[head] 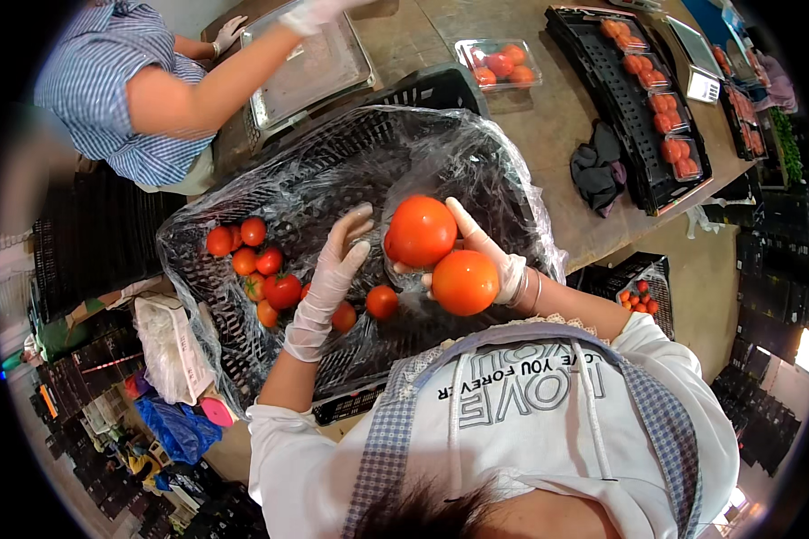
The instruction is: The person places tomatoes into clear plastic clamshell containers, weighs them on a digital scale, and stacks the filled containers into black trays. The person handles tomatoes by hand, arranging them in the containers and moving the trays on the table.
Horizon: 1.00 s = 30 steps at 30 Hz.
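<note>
Two large tomatoes, one red-orange (423,230) and one orange (465,283), rest in my right hand (492,256), which wears a thin whitish glove; part of another red tomato shows behind the upper one. My left hand (334,273), gloved too, is raised to the left of them with its fingers apart and nothing in it. Both hands are over a black plastic crate (438,91) lined with clear plastic film (512,155). Inside, several smaller tomatoes (283,291) lie at the left, and a single tomato (381,302) lies between my hands, lower down.
Beyond the crate, a clear clamshell pack of tomatoes (500,65) stands on the table (546,121). A black tray (596,81) holds more packs, beside a dark cloth (596,168) and a scale (694,57). A co-worker's arm (209,94) reaches over a clear-lidded bin (317,67).
</note>
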### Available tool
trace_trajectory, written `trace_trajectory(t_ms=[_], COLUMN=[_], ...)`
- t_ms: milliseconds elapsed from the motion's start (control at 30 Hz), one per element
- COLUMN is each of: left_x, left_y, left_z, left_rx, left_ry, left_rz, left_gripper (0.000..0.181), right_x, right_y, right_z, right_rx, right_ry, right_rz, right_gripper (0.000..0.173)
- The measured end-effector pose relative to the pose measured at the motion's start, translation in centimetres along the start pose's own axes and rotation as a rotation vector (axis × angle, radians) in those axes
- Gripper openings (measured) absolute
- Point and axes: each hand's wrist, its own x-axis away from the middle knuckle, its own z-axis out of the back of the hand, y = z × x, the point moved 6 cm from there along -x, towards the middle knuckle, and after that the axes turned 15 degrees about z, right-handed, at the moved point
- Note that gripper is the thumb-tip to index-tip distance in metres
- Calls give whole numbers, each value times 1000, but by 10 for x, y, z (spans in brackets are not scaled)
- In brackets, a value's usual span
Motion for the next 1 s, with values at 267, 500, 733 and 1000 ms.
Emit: trace_trajectory(t_ms=[267, 500, 733, 1000], left_x=[-6, 15, 28, -21], left_y=[-17, 0, 19, 68], left_z=[-47, -64, -119, -213], left_rx=[742, 868, 1066, 938], left_ry=[-325, -93, -222, -109], left_rz=[382, 449, 403, 281], left_gripper=[63, 63, 71, 75], right_x=[17, 47, 73, 122], right_y=[25, -28, -88, -259], right_z=[-10, -57, -79, -63], right_rx=[-177, -274, -190, 168], right_ry=[-28, -156, -153, 46], right_rz=[-245, 50, 181, 324], right_gripper=[78, 67, 52, 70])
